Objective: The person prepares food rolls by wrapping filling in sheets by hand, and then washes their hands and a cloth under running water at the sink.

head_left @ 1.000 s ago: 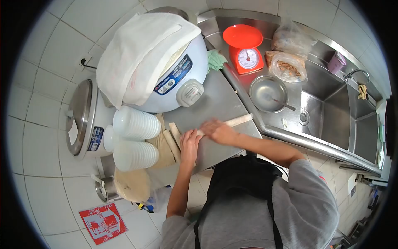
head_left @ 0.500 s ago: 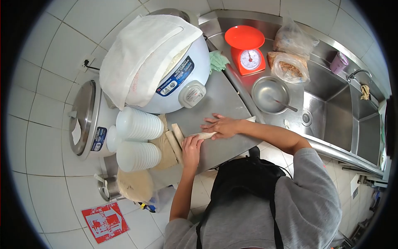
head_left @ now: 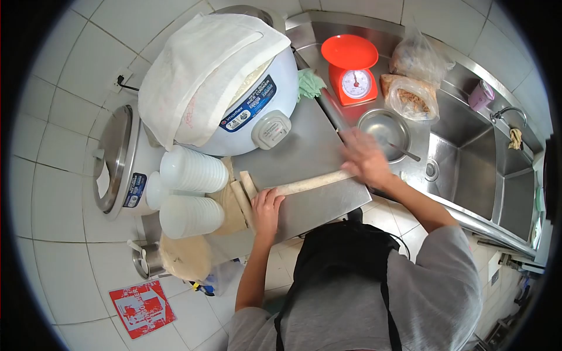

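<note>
A long, thin, pale roll [head_left: 313, 183], which looks like rolled paper, lies across the metal table. My left hand [head_left: 267, 207] has its fingers closed over the roll's left end, pinning it near the stacked rolls. Over the right end is my right hand [head_left: 366, 158], smeared by motion, so I cannot make out how its fingers are held. Two shorter pale rolls [head_left: 248, 185] lie just left of my left hand, on flat brown sheets [head_left: 227, 202].
Beside the sheets stand stacks of white plastic tubs [head_left: 190, 216]. A large rice cooker [head_left: 252, 99] under a white cloth fills the back. To the right are a red scale [head_left: 354, 76], a metal bowl [head_left: 383, 131] with a spoon, bagged food [head_left: 410, 96] and a sink [head_left: 453, 149].
My right hand has lifted from the middle of the roll and swung right to its far end, uncovering most of its length. My left hand stays at the left end.
</note>
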Demonstrator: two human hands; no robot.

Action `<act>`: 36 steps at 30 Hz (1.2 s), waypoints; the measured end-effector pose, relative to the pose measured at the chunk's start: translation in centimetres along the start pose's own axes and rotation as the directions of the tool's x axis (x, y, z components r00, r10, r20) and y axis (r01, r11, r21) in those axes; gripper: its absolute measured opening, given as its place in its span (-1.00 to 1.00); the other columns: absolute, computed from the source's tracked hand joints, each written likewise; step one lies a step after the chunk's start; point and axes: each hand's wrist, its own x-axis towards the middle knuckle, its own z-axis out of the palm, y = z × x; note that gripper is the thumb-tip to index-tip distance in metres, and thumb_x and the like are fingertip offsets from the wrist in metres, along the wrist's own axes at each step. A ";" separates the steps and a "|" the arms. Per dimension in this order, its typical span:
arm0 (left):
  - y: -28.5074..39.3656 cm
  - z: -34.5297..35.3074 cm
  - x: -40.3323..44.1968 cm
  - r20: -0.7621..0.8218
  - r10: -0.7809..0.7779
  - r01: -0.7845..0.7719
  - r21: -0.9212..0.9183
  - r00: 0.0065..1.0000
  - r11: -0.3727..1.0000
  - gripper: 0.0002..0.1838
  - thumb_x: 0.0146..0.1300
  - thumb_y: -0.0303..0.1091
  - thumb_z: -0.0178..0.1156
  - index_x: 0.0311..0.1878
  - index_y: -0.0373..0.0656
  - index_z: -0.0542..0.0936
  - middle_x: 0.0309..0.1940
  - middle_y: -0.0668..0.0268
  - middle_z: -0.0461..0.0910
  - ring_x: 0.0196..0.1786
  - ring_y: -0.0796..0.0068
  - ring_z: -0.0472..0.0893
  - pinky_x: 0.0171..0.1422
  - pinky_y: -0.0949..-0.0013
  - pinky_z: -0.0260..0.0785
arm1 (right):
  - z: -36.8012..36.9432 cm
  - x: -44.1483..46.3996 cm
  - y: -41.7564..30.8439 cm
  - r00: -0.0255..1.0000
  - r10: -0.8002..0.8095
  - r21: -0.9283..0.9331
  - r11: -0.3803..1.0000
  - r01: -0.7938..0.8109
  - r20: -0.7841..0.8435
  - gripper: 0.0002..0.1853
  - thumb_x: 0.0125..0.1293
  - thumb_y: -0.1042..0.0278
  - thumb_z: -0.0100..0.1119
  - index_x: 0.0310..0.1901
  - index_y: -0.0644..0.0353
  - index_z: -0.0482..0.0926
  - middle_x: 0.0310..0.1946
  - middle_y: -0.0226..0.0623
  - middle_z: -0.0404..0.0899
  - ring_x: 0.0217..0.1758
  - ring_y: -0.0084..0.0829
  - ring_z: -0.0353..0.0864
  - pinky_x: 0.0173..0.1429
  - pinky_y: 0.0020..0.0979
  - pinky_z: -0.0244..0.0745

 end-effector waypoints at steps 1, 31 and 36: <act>0.2 -0.2 0.0 -0.002 0.000 0.000 -0.004 1.000 1.000 -0.72 0.07 -0.36 0.31 -0.14 -0.24 0.62 -0.22 0.23 0.57 -0.12 0.25 0.54 0.00 0.23 0.30 | 0.9 -1.8 2.1 0.991 0.112 -0.140 0.983 -0.122 -0.074 -0.49 0.28 -0.09 0.03 0.06 0.16 0.52 0.42 -0.22 0.09 0.51 -0.18 -0.02 0.49 -0.01 -0.09; 0.0 0.4 -0.1 -0.026 0.008 -0.009 -0.026 1.000 1.000 -0.83 0.11 -0.35 0.28 -0.26 -0.22 0.63 -0.28 0.26 0.58 -0.16 0.24 0.55 -0.04 0.25 0.30 | 8.8 3.5 -9.6 0.865 -0.470 0.129 0.882 0.453 0.178 -0.47 0.42 0.01 -0.19 0.31 0.11 0.30 0.36 -0.28 0.24 0.43 -0.35 0.19 0.49 -0.14 -0.05; 0.1 0.0 0.0 0.072 -0.054 0.058 -0.050 0.996 0.997 -0.76 0.13 -0.30 0.27 -0.19 -0.24 0.62 -0.20 0.22 0.57 -0.09 0.21 0.53 0.03 0.22 0.28 | 5.1 -3.1 -3.9 0.974 -0.192 -0.034 0.980 0.197 0.121 -0.43 0.34 0.12 0.01 0.34 0.12 0.24 0.39 -0.27 0.18 0.42 -0.31 0.20 0.44 -0.11 0.06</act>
